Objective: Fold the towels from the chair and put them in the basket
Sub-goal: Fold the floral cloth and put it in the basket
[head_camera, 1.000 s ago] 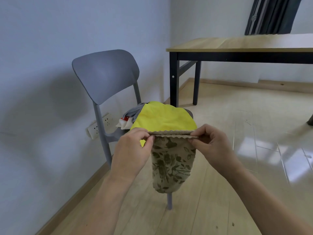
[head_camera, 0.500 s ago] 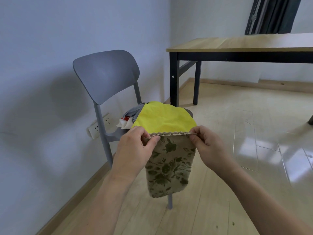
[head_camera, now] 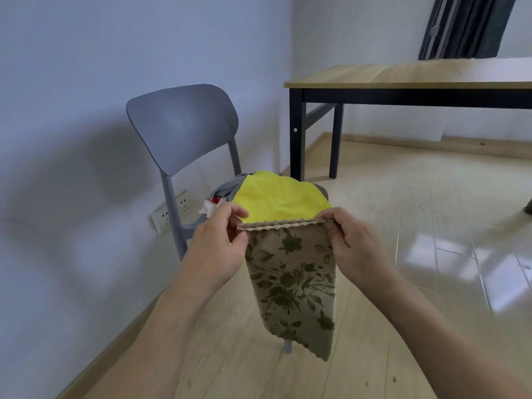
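We hold a beige towel with a dark green flower print (head_camera: 290, 280) up in front of us, pinched at its two top corners. Our left hand (head_camera: 217, 249) grips the left corner, its fingers (head_camera: 234, 210) curled over the scalloped top edge with the thumb pressing from our side. Our right hand (head_camera: 355, 247) grips the right corner the same way, fingers curled round the cloth. Between the two sets of fingers the top edge runs almost level, and it looks doubled over. Below the fingers the towel hangs free in the air, narrowing toward a wavy bottom edge, above the pale wooden floor (head_camera: 403, 254). Just behind the fingers stands a grey chair (head_camera: 181, 125) against the bluish wall. On its seat, right beyond the held edge, lies a yellow towel (head_camera: 276, 198) spread on top of other cloths, of which we see a grey one (head_camera: 227, 187) and a white and red one (head_camera: 211, 204) peeking out to the left of our left fingers. A white wall socket (head_camera: 172, 210) sits low on the wall beside the chair leg. Farther off, up and to the right of our right fingers, stands a bench (head_camera: 403, 74) with a light wooden top and black legs, and a dark curtain (head_camera: 463, 24) hangs behind it.
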`<state>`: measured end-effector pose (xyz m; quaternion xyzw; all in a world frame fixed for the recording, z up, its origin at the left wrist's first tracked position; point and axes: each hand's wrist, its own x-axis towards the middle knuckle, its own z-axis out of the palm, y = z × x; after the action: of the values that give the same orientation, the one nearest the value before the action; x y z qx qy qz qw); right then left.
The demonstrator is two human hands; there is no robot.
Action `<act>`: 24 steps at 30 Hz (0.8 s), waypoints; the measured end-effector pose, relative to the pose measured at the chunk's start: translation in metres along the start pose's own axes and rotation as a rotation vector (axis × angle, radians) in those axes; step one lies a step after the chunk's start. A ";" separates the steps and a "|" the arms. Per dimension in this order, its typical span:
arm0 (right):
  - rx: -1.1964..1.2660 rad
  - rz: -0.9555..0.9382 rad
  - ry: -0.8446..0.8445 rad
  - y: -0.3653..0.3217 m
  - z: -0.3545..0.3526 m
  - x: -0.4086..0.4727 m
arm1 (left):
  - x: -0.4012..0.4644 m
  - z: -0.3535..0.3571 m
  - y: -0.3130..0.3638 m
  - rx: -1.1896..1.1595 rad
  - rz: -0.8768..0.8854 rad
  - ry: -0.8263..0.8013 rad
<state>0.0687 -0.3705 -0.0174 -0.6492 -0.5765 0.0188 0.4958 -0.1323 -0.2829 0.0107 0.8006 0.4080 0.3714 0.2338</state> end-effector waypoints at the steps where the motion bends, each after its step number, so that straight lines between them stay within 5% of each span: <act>1: 0.021 0.016 0.020 -0.001 -0.001 0.002 | 0.002 0.000 0.000 -0.030 -0.014 -0.027; 8: 0.119 0.140 0.078 -0.019 -0.009 0.067 | 0.074 -0.002 0.008 -0.293 -0.138 -0.020; 17: 0.377 0.086 0.259 -0.084 -0.049 0.166 | 0.146 -0.063 0.084 -0.319 0.117 0.194; 24: 0.292 -0.003 0.152 -0.060 -0.038 0.096 | 0.091 -0.048 0.051 -0.407 0.072 -0.006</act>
<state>0.0801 -0.3303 0.0940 -0.5691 -0.5293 0.0525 0.6270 -0.1105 -0.2326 0.1115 0.7521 0.2949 0.4518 0.3784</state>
